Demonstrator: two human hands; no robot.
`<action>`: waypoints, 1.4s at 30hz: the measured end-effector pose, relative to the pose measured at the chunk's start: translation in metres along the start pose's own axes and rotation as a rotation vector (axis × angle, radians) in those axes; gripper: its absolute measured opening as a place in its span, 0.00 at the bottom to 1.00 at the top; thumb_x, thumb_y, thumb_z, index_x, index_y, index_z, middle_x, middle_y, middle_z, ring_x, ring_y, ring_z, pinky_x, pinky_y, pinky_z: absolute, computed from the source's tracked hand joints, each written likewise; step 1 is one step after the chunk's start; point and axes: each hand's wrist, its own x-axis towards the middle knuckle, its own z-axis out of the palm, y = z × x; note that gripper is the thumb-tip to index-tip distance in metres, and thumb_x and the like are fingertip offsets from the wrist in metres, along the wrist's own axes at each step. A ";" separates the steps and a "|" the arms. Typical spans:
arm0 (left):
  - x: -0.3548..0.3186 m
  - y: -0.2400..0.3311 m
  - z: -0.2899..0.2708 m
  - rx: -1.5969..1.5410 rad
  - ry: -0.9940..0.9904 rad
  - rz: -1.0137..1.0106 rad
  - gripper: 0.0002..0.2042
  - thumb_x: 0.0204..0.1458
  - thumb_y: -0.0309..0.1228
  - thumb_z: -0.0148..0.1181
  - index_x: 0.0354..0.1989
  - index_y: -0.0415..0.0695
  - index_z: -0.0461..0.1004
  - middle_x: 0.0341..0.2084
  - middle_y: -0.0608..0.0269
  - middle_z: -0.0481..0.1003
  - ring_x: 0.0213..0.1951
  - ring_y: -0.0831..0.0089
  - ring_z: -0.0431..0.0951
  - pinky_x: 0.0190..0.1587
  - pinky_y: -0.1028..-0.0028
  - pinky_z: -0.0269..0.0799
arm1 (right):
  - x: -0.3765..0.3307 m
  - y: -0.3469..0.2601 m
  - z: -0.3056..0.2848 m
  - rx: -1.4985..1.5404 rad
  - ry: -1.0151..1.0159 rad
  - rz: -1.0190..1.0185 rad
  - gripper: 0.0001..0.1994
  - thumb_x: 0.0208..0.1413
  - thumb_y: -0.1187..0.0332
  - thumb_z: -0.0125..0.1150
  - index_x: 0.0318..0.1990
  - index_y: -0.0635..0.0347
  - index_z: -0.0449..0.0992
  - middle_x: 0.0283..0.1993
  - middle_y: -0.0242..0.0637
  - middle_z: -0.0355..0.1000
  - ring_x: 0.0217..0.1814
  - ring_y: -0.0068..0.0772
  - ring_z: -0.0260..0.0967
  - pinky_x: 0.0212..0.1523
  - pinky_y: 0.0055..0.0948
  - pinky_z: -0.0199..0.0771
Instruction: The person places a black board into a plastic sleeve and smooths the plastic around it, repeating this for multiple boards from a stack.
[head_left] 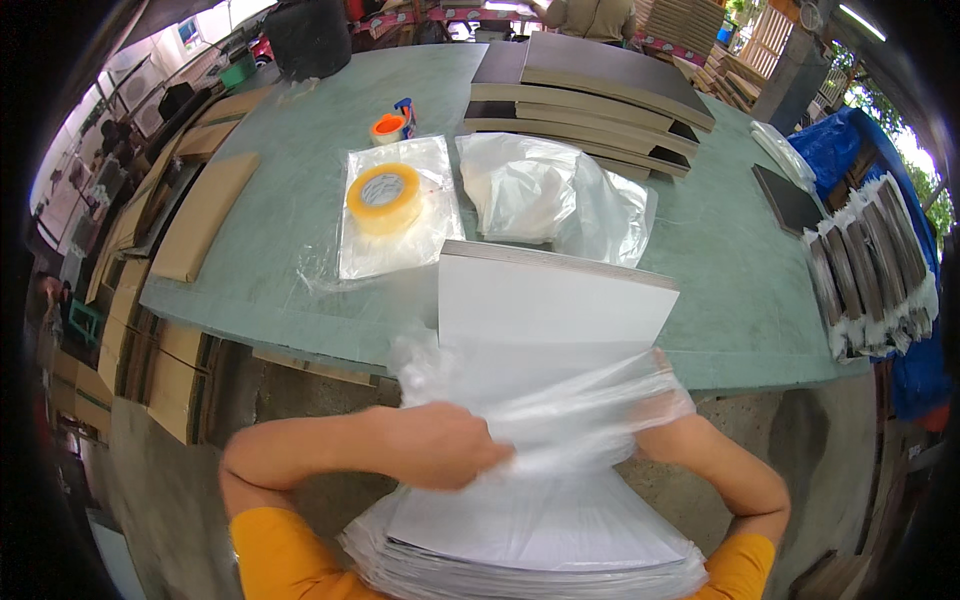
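Observation:
A stack of flat white-faced boards leans over the near table edge, tilted toward me. Its lower part sits in a clear plastic bag that reaches down toward my body. Slightly blurred, my left hand is closed on the bag film at the left, index finger along it. At the right side, my right hand grips the bag's edge beside the boards, its fingers showing hazily through the film. More white sheets in clear plastic lie closest to me.
On the green table lie a yellowish tape roll on flat plastic bags, a tape dispenser, and crumpled plastic. Dark board stacks stand behind. Wrapped boards are at right, cardboard at left.

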 end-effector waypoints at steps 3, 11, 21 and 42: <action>0.014 -0.045 0.058 0.268 0.069 -0.286 0.09 0.39 0.27 0.50 0.31 0.41 0.70 0.19 0.52 0.71 0.26 0.58 0.74 0.24 0.62 0.68 | 0.003 -0.019 -0.002 0.210 -0.926 -0.031 0.17 0.39 0.65 0.55 0.41 0.58 0.71 0.37 0.44 0.70 0.38 0.41 0.68 0.41 0.37 0.68; -0.029 -0.063 0.014 -0.960 1.145 -0.612 0.12 0.38 0.34 0.62 0.26 0.40 0.70 0.19 0.60 0.70 0.23 0.69 0.71 0.27 0.71 0.68 | 0.006 0.029 -0.009 0.357 0.686 0.708 0.16 0.32 0.79 0.52 0.35 0.62 0.68 0.28 0.41 0.66 0.27 0.36 0.64 0.31 0.30 0.66; -0.007 -0.075 -0.001 0.214 1.113 -0.586 0.34 0.30 0.14 0.50 0.52 0.54 0.63 0.48 0.57 0.61 0.33 0.66 0.71 0.36 0.71 0.69 | 0.010 0.020 -0.008 0.017 0.527 0.666 0.31 0.31 0.87 0.46 0.51 0.57 0.64 0.53 0.45 0.58 0.54 0.44 0.56 0.55 0.36 0.53; 0.019 -0.138 0.199 -0.757 0.423 -0.737 0.10 0.41 0.36 0.61 0.28 0.43 0.72 0.22 0.62 0.72 0.26 0.75 0.70 0.30 0.75 0.64 | -0.072 -0.042 0.216 0.791 -0.039 0.999 0.08 0.44 0.75 0.47 0.32 0.65 0.71 0.25 0.42 0.69 0.27 0.32 0.66 0.30 0.31 0.65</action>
